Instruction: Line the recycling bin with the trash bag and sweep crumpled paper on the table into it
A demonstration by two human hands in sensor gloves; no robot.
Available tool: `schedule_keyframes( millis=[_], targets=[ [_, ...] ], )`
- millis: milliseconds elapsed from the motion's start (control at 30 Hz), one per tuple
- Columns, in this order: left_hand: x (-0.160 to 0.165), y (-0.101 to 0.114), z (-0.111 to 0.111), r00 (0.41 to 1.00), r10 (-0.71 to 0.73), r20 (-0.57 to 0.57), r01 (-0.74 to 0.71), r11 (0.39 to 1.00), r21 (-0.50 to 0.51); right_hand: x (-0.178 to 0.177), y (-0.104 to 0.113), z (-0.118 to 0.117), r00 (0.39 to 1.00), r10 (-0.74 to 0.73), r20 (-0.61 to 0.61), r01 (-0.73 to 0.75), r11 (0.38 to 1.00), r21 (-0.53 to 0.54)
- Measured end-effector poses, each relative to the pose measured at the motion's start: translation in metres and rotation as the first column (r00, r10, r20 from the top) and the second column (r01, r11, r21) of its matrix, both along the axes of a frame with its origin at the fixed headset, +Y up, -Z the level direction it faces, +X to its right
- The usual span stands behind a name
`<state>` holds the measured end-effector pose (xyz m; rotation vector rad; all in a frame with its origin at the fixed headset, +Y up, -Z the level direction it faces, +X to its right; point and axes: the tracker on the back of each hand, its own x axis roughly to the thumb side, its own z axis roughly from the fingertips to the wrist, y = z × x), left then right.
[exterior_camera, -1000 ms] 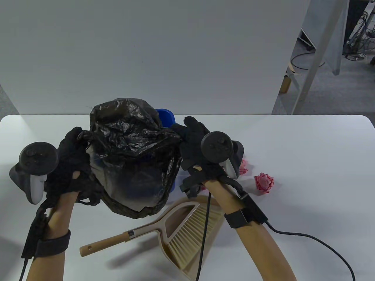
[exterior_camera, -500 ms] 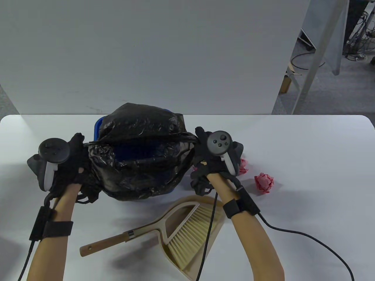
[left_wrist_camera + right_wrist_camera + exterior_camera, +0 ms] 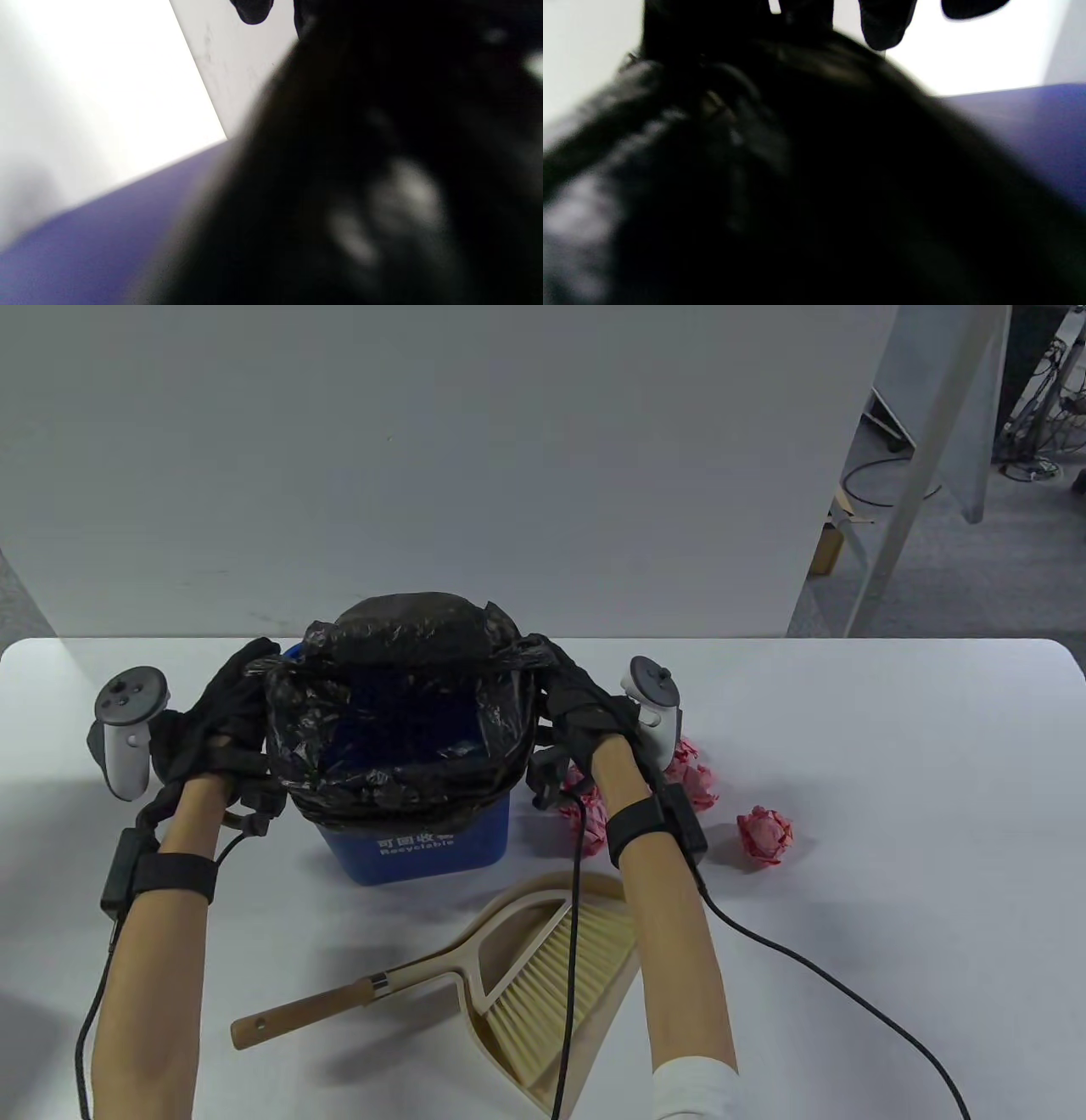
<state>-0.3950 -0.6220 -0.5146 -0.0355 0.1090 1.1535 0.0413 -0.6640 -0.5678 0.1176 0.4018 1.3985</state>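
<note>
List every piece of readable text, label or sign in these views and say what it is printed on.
"Recyclable" in white, on the front wall of the blue recycling bin, below the black trash bag.
A line of white Chinese characters just above it on the same wall: too small to read with certainty.
Trackers on both hands, brush and dustpan: no readable marking.
Left and right wrist views: too blurred, no text visible.

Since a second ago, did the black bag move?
Yes. The trash bag has come down over the blue bin, away from the dustpan, which stayed put; both hands hold its edges.
</note>
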Motion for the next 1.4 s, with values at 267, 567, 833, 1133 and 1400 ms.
schedule_keyframes(
  millis=[267, 567, 833, 1133, 1400],
  targets=[
    [0.003, -0.024, -0.019, 0.974, 0.195, 0.117, -0.184, 0.977, -0.105, -0.015, -0.013, -0.004, 0.997, -0.031, -0.073, 0.029, 0.999, -0.031],
    [0.002, -0.033, -0.033, 0.995, 0.065, 0.070, -0.053, 0.986, -0.158, -0.012, -0.013, -0.016, 0.999, 0.015, -0.052, -0.021, 0.994, -0.109],
    [0.002, -0.049, -0.039, 0.999, -0.034, 0.038, 0.042, 0.974, -0.221, -0.010, -0.020, -0.030, 0.992, 0.118, -0.048, -0.125, 0.976, -0.181],
    [-0.008, -0.067, -0.025, 0.974, -0.215, -0.068, 0.198, 0.960, -0.198, -0.003, -0.029, -0.024, 0.953, 0.291, -0.090, -0.303, 0.931, -0.203],
    [-0.018, -0.059, 0.004, 0.954, -0.267, -0.137, 0.250, 0.960, -0.130, 0.013, -0.020, -0.004, 0.984, 0.180, 0.005, -0.177, 0.971, -0.158]
  ],
)
